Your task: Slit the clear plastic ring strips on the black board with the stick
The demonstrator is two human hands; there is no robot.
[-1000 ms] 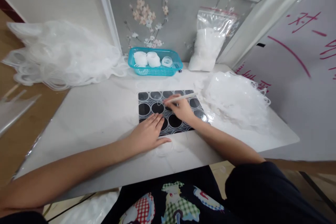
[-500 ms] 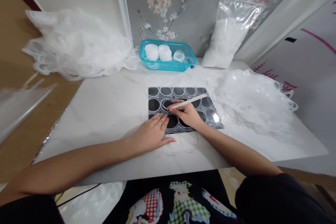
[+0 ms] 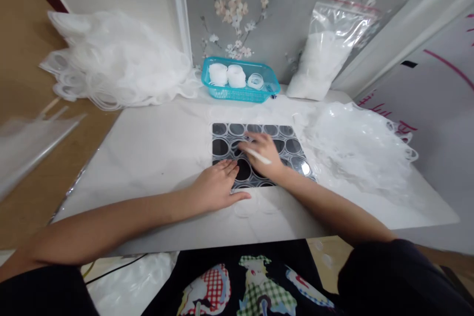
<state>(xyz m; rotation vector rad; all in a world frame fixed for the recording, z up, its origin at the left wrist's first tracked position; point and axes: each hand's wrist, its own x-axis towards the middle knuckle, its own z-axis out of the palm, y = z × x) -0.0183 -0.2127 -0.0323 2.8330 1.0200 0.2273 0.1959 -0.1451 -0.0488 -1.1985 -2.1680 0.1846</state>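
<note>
A clear sheet with rows of ring outlines lies over a black surface on the table. My left hand rests flat on its lower left part, fingers stretched and thumb out to the side. My right hand is closed round a thin white stick, above the sheet's second row. The right fingers are blurred by motion, and the stick's tip is hard to make out near one ring. Hands and stick hide several rings.
A blue basket with stacks of white rings stands at the back. Ring-cut translucent sheets are heaped at the left and right. A filled zip bag leans on the wall. The white table has its front edge near my lap.
My right hand has turned, so the white stick now slants down to the right instead of up to the right. My left hand stays flat on the sheet. The view has shifted slightly.
</note>
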